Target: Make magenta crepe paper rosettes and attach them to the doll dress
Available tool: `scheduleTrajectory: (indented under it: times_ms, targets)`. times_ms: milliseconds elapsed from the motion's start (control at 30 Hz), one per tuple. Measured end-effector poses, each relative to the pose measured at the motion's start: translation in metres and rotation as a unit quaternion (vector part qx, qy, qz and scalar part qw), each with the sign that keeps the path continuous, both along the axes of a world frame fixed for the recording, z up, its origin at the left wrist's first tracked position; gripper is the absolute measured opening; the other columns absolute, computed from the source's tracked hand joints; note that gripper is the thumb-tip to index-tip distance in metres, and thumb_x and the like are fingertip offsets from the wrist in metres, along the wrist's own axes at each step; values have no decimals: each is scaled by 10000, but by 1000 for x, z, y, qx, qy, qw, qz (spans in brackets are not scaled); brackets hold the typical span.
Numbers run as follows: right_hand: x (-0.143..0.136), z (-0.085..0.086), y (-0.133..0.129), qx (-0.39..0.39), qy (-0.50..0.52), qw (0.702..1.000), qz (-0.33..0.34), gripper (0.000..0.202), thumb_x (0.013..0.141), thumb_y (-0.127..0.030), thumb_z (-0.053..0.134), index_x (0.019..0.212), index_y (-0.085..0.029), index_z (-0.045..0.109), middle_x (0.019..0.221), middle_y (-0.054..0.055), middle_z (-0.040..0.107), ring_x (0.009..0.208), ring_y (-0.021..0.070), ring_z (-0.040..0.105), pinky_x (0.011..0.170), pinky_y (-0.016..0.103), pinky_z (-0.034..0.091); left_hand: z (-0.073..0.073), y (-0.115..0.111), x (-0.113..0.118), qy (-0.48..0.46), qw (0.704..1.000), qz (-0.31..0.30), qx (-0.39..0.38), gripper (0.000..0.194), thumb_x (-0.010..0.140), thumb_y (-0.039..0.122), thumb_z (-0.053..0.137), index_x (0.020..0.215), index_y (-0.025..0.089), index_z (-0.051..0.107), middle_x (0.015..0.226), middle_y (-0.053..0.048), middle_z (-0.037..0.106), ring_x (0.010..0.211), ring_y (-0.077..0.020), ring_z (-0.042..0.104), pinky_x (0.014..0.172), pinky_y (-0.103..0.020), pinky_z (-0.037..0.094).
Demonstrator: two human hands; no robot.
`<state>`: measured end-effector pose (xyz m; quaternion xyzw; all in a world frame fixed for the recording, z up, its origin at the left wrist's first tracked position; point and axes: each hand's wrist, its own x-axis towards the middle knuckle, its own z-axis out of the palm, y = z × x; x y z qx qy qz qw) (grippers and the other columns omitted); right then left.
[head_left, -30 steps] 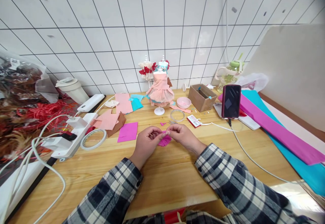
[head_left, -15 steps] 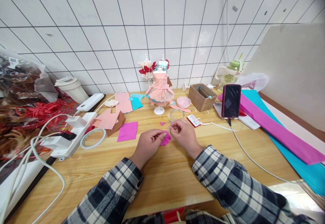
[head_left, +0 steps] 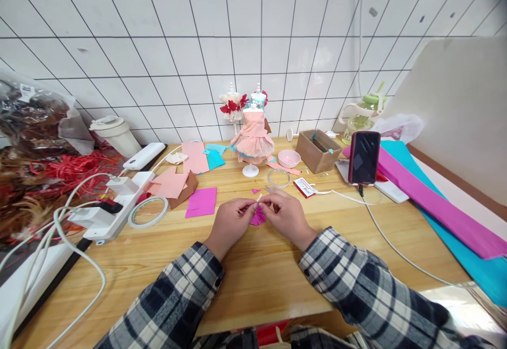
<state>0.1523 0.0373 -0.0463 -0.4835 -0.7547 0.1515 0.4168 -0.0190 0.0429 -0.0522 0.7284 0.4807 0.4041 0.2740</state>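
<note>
A small fan of pleated magenta crepe paper [head_left: 258,217] is pinched at its top between both my hands, above the table. My left hand [head_left: 233,222] is closed on its left side, thumb and forefinger together. From the right, my right hand [head_left: 288,216] closes on the same gathered top. A short, thin whitish strip [head_left: 259,197] sticks up between the fingertips; which hand grips it I cannot tell. Just beyond lie magenta scraps [head_left: 255,190] and a ring of wire [head_left: 279,178]. A flat magenta paper square [head_left: 201,202] lies left of my left hand.
Behind stands a small dress form in a pink paper dress [head_left: 252,132], beside a pink bowl [head_left: 289,158] and a cardboard box [head_left: 318,152]. To the left are a tape roll [head_left: 148,213] and a power strip [head_left: 119,209]; to the right, a propped phone [head_left: 364,158].
My right hand has moved left and in, from beside the magenta paper to pinching its top. The whitish strip now shows between the fingertips. The view has shifted slightly.
</note>
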Motion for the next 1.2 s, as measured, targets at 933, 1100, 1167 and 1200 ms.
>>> scheduleTrajectory:
  times_ms: [933, 1100, 1167, 1200]
  targets:
    - [0, -9, 12, -195, 169, 966, 32, 131, 740, -293, 570, 729, -170, 615, 603, -26, 539, 473, 78, 399, 442, 199, 319, 10, -5, 4, 137, 989, -46, 45, 191, 878, 286, 513, 868, 205, 686, 826, -16, 715, 729, -147, 620, 671, -245, 446]
    - [-2, -7, 9, -136, 154, 979, 6, 124, 744, -277, 588, 737, -172, 653, 651, -8, 572, 505, 83, 426, 473, 203, 348, 8, -4, 4, 100, 994, -44, 22, 217, 889, 296, 495, 866, 206, 690, 785, -8, 715, 690, -137, 625, 640, -227, 445]
    - [-3, -7, 8, -121, 140, 983, 8, 124, 748, -270, 589, 742, -173, 666, 666, 0, 588, 508, 84, 435, 479, 206, 356, 7, -3, 3, 95, 995, -34, 22, 220, 888, 297, 495, 858, 204, 692, 780, -7, 717, 694, -137, 631, 635, -224, 447]
    - [-3, -7, 8, -119, 138, 983, 10, 128, 751, -269, 588, 744, -173, 671, 666, 2, 592, 507, 85, 437, 478, 207, 357, 6, -3, 3, 96, 995, -30, 24, 218, 885, 296, 499, 853, 203, 694, 780, -8, 719, 697, -138, 633, 636, -224, 448]
